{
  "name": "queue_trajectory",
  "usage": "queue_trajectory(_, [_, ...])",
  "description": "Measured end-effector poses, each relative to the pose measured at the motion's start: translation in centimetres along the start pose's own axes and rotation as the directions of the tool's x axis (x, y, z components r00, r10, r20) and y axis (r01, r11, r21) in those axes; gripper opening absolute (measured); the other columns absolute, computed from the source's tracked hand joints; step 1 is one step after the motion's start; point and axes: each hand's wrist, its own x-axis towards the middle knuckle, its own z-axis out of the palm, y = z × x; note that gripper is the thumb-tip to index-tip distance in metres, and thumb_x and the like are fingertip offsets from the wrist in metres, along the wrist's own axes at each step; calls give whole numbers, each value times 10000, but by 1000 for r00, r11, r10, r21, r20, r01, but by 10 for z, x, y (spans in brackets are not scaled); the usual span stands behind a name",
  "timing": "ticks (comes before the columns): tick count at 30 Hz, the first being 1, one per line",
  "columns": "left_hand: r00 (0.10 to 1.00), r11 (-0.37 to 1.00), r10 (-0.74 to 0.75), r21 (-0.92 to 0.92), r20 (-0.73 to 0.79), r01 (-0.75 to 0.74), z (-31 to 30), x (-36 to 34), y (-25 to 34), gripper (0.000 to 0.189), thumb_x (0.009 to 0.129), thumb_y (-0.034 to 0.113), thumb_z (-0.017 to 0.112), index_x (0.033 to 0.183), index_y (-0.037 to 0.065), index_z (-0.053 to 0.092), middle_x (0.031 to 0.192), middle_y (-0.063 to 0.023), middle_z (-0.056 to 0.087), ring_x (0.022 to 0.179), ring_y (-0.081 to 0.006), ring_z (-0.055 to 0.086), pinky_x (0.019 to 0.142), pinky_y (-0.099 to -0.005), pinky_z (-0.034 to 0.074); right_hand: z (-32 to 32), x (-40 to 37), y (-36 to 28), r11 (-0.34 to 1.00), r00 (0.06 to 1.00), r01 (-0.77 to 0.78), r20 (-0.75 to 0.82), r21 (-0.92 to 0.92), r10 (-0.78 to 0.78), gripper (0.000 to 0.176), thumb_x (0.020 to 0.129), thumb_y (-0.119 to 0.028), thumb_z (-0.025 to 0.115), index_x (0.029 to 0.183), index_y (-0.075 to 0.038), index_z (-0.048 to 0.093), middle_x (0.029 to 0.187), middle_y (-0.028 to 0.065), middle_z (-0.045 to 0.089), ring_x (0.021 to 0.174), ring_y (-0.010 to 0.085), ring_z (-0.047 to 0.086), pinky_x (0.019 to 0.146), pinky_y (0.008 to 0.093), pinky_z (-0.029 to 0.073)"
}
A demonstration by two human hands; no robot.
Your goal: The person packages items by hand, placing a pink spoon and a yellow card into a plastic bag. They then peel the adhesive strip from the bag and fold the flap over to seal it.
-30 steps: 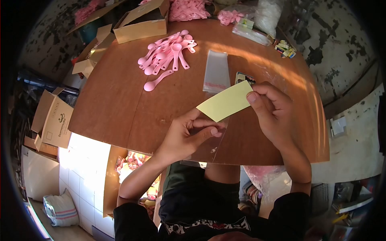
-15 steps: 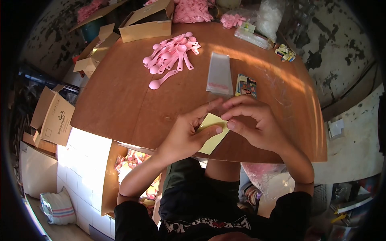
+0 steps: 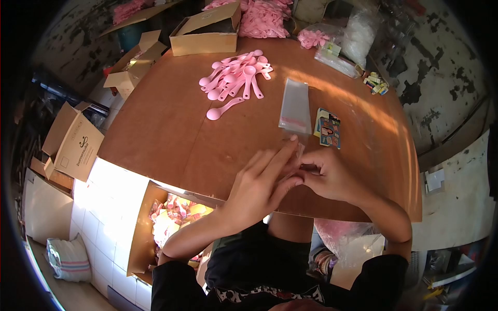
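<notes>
At the near edge of the table [image 3: 171,135], both hands meet over a clear sleeve [image 3: 300,150]. Only a small corner of it shows past the fingertips. The left hand [image 3: 259,184] lies flat on it, with fingers stretched, close together and pressing down. The right hand [image 3: 332,179] is curled, its thumb and forefinger pinched together at the sleeve's edge. Whether anything else sits in that pinch I cannot tell, because the left fingers cover it.

I judge the step to be the last part of filling: the sleeve is held flat while its content is pushed fully home. The next move calls for a steady left palm, so the thin film does not slide, and a fine pinch at the open end.

Just beyond the hands lie spare sleeves [image 3: 295,106] and printed cards [image 3: 328,129], with pink spoons [image 3: 236,78] farther back.

One second ago the right hand held a yellow card up in the air, above the sleeve that the left hand pinched. Half a second ago the card was half visible between both hands. Now it does not show at all, and both hands are low on the table.
</notes>
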Motion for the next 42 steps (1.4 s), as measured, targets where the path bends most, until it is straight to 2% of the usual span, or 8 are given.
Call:
queue_trajectory(7, [901, 901, -433, -46, -14, 432, -25, -25, -9, 424, 838, 64, 725, 1226, 8, 565, 1009, -181, 694, 906, -252, 703, 780, -316, 533, -41, 75, 14, 971, 977, -71, 214, 228, 21, 191, 944, -116, 610, 1067, 15, 674, 948, 93, 700, 824, 101, 660, 753, 236, 529])
queue_trajectory(9, [814, 810, -580, -121, -21, 574, -27, -32, -11, 424, 842, 58, 722, 1233, 11, 564, 974, -163, 706, 845, -192, 703, 742, -301, 538, -44, 118, 55, 998, 991, -54, -118, 35, 57, 187, 896, -129, 649, 1031, -8, 695, 925, 84, 716, 780, 137, 679, 708, 272, 537])
queue_trajectory(14, [803, 794, -596, -158, -16, 586, -22, -44, -19, 415, 868, 64, 709, 1244, -9, 549, 944, -117, 701, 834, -116, 663, 704, -255, 536, -49, 208, 135, 890, 917, 61, -327, -451, -228, 201, 793, -156, 691, 968, -58, 711, 857, 125, 716, 789, 236, 701, 745, 345, 547])
queue_trajectory(22, [789, 776, -614, -188, -7, 602, -16, -44, -18, 425, 856, 107, 721, 1243, 24, 566, 927, -189, 713, 869, -233, 718, 700, -300, 541, -27, 241, 112, 854, 866, -183, -490, -488, -94, 157, 743, -122, 691, 882, -54, 664, 865, 119, 710, 841, 266, 696, 760, 376, 538])
queue_trajectory(29, [816, 798, -576, -185, 39, 573, -12, -35, -13, 425, 873, 33, 696, 1260, -13, 526, 913, -95, 701, 803, -82, 644, 664, -228, 517, -36, 239, 115, 712, 746, 44, -451, -701, -490, 137, 717, -24, 623, 852, -37, 638, 882, 147, 657, 771, 341, 649, 715, 425, 521])
queue_trajectory(36, [846, 810, -532, -276, 22, 517, -18, -29, -25, 436, 888, 28, 676, 1285, -16, 501, 948, -85, 691, 820, -91, 649, 688, -230, 522, -69, 202, 105, 755, 537, 259, -560, -602, -631, 181, 729, -1, 634, 871, -83, 709, 874, 86, 682, 747, 249, 679, 675, 349, 531])
queue_trajectory(38, [811, 748, -585, -364, 32, 554, -22, -25, -28, 381, 888, 64, 687, 1230, -12, 536, 911, -76, 692, 800, -85, 645, 682, -234, 517, -70, 165, 78, 991, 671, 93, -729, -101, -137, 221, 793, -17, 649, 999, -67, 711, 886, 60, 705, 744, 153, 673, 696, 291, 534])
queue_trajectory(42, [780, 656, -624, -513, 45, 554, -23, -10, -26, 310, 897, 97, 692, 1153, -21, 564, 874, -41, 680, 768, -54, 613, 657, -223, 500, -76, 115, 46, 911, 714, 353, -690, 211, -117, 199, 910, -36, 611, 1093, 29, 652, 1012, 80, 690, 844, 116, 646, 759, 281, 540])
